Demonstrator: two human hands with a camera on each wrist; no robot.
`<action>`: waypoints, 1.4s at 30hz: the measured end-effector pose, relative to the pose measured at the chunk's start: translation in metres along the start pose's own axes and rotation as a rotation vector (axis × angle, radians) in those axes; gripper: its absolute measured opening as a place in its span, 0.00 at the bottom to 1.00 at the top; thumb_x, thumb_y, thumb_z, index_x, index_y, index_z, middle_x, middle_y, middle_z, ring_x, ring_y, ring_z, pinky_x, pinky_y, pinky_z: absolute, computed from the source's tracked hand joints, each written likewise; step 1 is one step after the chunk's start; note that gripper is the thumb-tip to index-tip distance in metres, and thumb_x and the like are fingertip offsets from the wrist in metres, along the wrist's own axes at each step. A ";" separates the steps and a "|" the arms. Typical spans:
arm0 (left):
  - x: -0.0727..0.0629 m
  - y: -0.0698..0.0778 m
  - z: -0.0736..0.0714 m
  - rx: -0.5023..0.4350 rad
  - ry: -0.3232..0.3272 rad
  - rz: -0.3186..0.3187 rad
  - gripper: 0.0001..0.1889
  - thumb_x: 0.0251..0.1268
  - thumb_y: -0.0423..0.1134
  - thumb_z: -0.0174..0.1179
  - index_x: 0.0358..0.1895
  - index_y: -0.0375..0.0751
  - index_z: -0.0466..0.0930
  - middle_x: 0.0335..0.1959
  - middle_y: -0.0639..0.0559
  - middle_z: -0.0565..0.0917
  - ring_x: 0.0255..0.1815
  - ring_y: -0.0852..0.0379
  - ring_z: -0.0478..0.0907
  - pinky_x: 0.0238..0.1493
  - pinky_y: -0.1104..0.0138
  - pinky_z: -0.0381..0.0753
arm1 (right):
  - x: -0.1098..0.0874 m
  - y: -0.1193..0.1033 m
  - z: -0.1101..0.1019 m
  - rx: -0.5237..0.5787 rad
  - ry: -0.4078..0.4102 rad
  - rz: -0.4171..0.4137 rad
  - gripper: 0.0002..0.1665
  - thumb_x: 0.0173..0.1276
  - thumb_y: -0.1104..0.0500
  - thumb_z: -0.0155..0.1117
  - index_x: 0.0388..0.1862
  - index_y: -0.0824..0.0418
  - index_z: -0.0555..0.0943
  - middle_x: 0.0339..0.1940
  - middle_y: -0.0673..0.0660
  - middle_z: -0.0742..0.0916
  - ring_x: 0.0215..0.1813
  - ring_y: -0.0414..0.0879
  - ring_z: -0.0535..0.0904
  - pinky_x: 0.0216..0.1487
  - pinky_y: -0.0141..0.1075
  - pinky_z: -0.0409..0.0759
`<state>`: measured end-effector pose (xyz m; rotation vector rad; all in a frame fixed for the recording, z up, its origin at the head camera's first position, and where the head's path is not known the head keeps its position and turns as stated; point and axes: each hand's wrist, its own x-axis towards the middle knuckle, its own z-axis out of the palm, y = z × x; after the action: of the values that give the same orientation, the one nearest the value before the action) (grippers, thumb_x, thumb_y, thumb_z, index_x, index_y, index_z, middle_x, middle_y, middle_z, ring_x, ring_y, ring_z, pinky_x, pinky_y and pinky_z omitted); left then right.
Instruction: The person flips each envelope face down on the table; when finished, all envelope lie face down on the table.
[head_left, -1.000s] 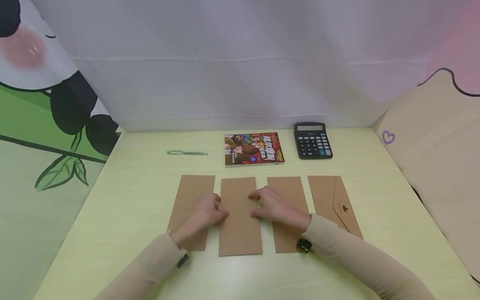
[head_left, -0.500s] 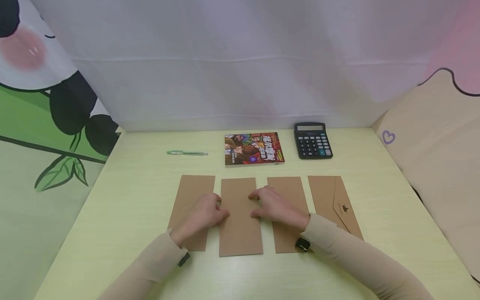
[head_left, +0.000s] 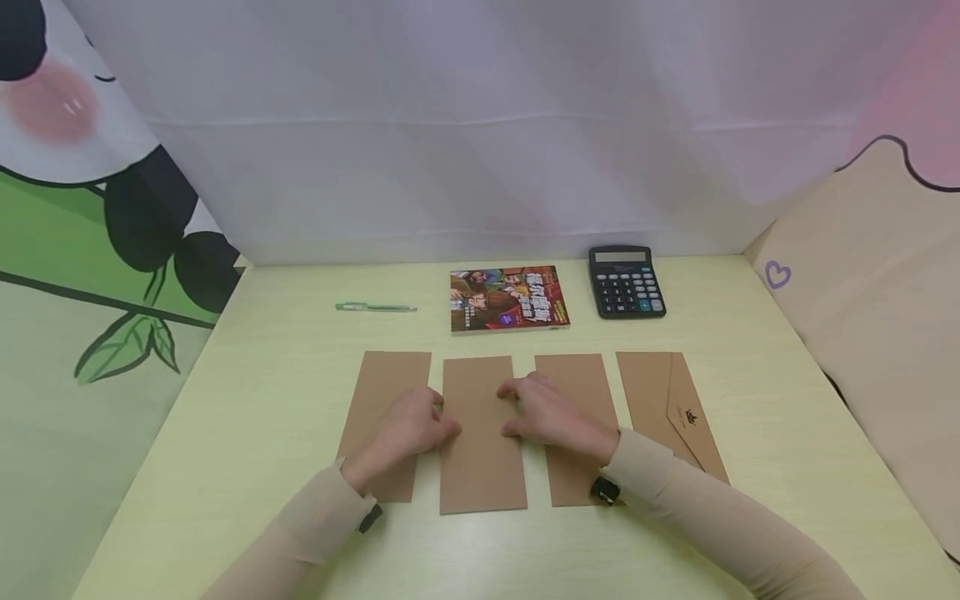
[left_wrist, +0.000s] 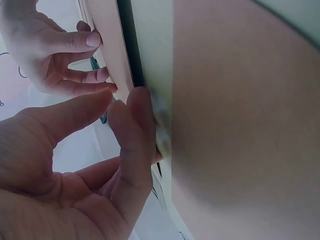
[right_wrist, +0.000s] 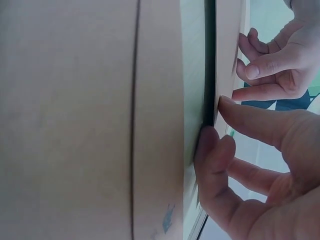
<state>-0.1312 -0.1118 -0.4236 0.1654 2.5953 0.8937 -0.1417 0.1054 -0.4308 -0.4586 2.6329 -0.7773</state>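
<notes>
Almost nothing has changed over the last second: a plain, rectangular envelope of brown kraft-like paper [head_left: 480, 475] is still held level between two hands, in nearly the same spot, which suggests that it is being steadied rather than carried. Its left edge is lightly pinched by the thumb and bent fingers of the left hand [head_left: 405, 425]; its right edge is pinched likewise by the right hand [head_left: 558, 421]. On each side, the thumb and fingertips are nearly closed, with only the thin paper edge between them. A dark shadow is shown along the edges in both wrist views; whether the paper is raised cannot be told.

Below the left fingers, a matching brown panel [head_left: 386, 371] is partly covered; below the right fingers, a similar matte panel [head_left: 573, 371] is covered too. Farther right of the fingers, a brown envelope with a pointed flap [head_left: 648, 383] is marked by a small black crown.

Ahead of the fingers, a slim green pen [head_left: 375, 307], a glossy, illustrated paperback book [head_left: 510, 298] and a black plastic calculator [head_left: 627, 282] are set out on a smooth, pale yellow-green tabletop [head_left: 247, 350].
</notes>
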 end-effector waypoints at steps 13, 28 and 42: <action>-0.004 0.001 -0.001 -0.008 -0.005 0.003 0.12 0.55 0.42 0.68 0.30 0.36 0.78 0.06 0.54 0.71 0.09 0.59 0.67 0.13 0.69 0.60 | -0.003 -0.003 -0.002 0.028 0.007 -0.014 0.27 0.54 0.58 0.75 0.53 0.63 0.80 0.44 0.55 0.79 0.45 0.49 0.68 0.48 0.41 0.70; 0.001 0.014 0.005 -0.055 -0.011 0.128 0.20 0.57 0.39 0.68 0.49 0.29 0.79 0.12 0.54 0.74 0.15 0.60 0.72 0.20 0.68 0.70 | -0.017 0.024 -0.016 0.016 0.063 -0.034 0.22 0.50 0.55 0.78 0.44 0.60 0.83 0.36 0.52 0.79 0.39 0.47 0.71 0.44 0.41 0.71; 0.011 0.034 0.029 -0.100 -0.032 0.369 0.28 0.55 0.36 0.69 0.56 0.22 0.74 0.24 0.57 0.80 0.22 0.65 0.75 0.28 0.69 0.76 | -0.042 0.059 -0.035 0.039 0.153 0.096 0.27 0.51 0.55 0.77 0.50 0.62 0.80 0.39 0.53 0.81 0.41 0.48 0.74 0.42 0.43 0.75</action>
<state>-0.1301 -0.0662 -0.4269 0.6416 2.5249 1.1306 -0.1315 0.1856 -0.4266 -0.2691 2.7515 -0.8623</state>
